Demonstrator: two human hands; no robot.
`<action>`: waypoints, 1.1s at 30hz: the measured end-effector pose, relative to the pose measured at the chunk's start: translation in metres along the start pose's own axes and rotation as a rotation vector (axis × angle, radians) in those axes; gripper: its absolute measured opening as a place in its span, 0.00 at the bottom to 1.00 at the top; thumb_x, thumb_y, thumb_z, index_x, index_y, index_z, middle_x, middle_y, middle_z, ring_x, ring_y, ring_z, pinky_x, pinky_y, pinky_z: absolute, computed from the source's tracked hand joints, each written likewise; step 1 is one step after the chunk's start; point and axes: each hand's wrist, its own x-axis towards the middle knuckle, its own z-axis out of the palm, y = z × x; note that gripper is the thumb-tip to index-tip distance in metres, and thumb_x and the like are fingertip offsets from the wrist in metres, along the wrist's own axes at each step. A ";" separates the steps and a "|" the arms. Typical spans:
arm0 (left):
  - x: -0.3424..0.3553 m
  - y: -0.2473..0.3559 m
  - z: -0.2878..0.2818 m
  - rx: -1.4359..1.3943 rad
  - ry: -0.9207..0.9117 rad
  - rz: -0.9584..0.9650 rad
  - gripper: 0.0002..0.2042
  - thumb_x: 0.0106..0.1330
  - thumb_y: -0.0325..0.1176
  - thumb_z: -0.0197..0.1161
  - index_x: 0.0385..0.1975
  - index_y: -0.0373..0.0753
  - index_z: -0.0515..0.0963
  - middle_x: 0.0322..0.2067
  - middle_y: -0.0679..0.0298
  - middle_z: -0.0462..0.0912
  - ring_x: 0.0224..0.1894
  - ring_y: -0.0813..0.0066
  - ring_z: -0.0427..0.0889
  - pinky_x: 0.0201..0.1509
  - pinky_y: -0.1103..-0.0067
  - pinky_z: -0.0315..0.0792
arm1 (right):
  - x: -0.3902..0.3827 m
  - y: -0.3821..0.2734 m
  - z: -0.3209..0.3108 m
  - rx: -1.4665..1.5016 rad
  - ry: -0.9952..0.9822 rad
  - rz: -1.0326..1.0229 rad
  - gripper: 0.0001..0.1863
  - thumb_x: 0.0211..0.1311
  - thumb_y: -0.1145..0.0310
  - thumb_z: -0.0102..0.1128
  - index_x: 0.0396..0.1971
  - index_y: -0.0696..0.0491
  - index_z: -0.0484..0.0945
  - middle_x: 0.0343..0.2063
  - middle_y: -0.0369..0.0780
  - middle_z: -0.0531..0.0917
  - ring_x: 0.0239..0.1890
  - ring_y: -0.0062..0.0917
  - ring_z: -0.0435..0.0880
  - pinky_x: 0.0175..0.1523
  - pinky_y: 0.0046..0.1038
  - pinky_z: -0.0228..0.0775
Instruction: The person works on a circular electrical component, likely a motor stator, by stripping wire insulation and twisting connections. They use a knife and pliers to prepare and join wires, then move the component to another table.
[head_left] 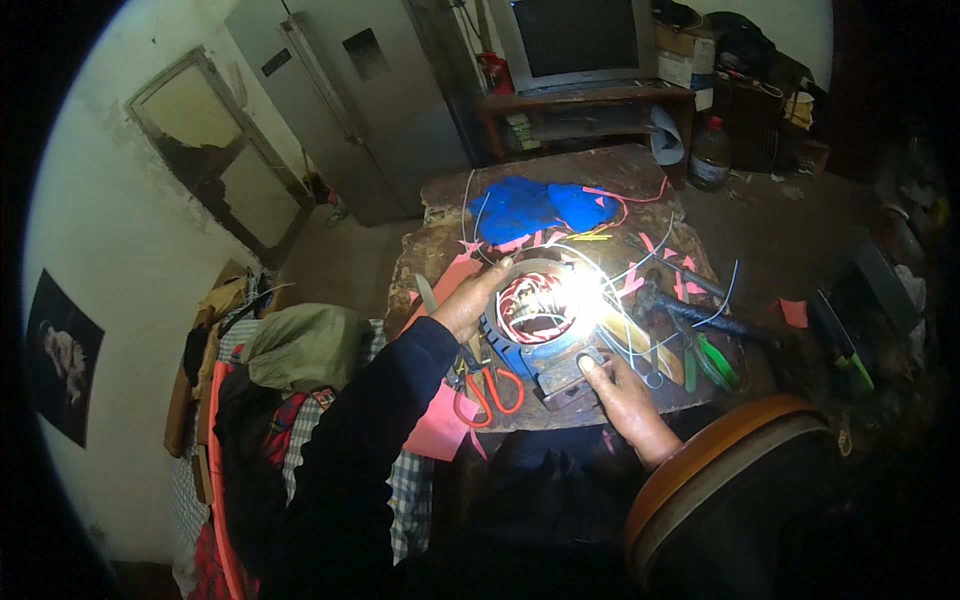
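Between my hands on the worn wooden table is an electric motor housing, with its round opening tilted up and red and white windings inside. My left hand grips the upper left rim. At the lower right, my right hand holds the edge by the squarish terminal box, thumb on top. A bright light washes out the right side of the opening. Red-handled scissors lie just left of the motor, beside a pink sheet.
Green-handled pliers, a dark hammer-like tool, loose wires and pink scraps lie to the right. A blue cloth covers part of the table's far side. An orange-rimmed round object stands near my right forearm. Behind is a television.
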 end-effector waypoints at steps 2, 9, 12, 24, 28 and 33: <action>0.000 0.001 0.002 -0.058 -0.041 -0.025 0.27 0.90 0.56 0.54 0.71 0.40 0.80 0.64 0.60 0.89 0.62 0.74 0.89 0.69 0.68 0.85 | 0.006 0.010 0.004 0.171 -0.052 0.027 0.45 0.79 0.35 0.65 0.70 0.64 0.77 0.60 0.58 0.88 0.64 0.48 0.87 0.71 0.42 0.74; 0.009 -0.011 -0.006 -0.072 0.014 -0.058 0.28 0.90 0.57 0.53 0.73 0.39 0.77 0.65 0.59 0.88 0.63 0.72 0.89 0.71 0.68 0.83 | 0.010 0.022 0.009 0.374 -0.114 0.044 0.49 0.76 0.38 0.71 0.73 0.70 0.71 0.62 0.59 0.86 0.66 0.41 0.86 0.72 0.39 0.75; 0.015 -0.027 -0.016 -0.143 0.054 -0.019 0.37 0.89 0.65 0.48 0.73 0.34 0.78 0.65 0.50 0.88 0.65 0.64 0.89 0.73 0.66 0.83 | 0.008 0.010 0.001 0.387 -0.132 0.111 0.51 0.73 0.40 0.75 0.74 0.71 0.70 0.62 0.60 0.86 0.66 0.41 0.86 0.72 0.38 0.76; 0.070 -0.045 -0.048 -0.272 0.099 -0.482 0.25 0.89 0.51 0.58 0.64 0.32 0.83 0.57 0.55 0.93 0.52 0.70 0.93 0.62 0.72 0.87 | 0.023 -0.010 -0.033 0.196 -0.391 0.346 0.61 0.63 0.46 0.83 0.82 0.66 0.57 0.72 0.65 0.75 0.78 0.53 0.73 0.84 0.47 0.60; 0.069 -0.031 -0.020 -0.098 0.138 -0.425 0.28 0.85 0.56 0.64 0.52 0.30 0.89 0.49 0.55 0.95 0.42 0.72 0.93 0.46 0.76 0.88 | 0.025 -0.008 -0.038 0.275 -0.386 0.304 0.64 0.60 0.50 0.85 0.85 0.63 0.52 0.71 0.64 0.76 0.78 0.53 0.75 0.83 0.48 0.62; 0.068 -0.001 0.011 -0.129 0.077 -0.563 0.35 0.88 0.63 0.54 0.62 0.31 0.86 0.62 0.52 0.89 0.63 0.66 0.89 0.73 0.69 0.80 | 0.026 0.001 -0.053 0.396 -0.464 0.286 0.64 0.63 0.48 0.81 0.86 0.66 0.49 0.78 0.62 0.69 0.82 0.49 0.68 0.86 0.47 0.57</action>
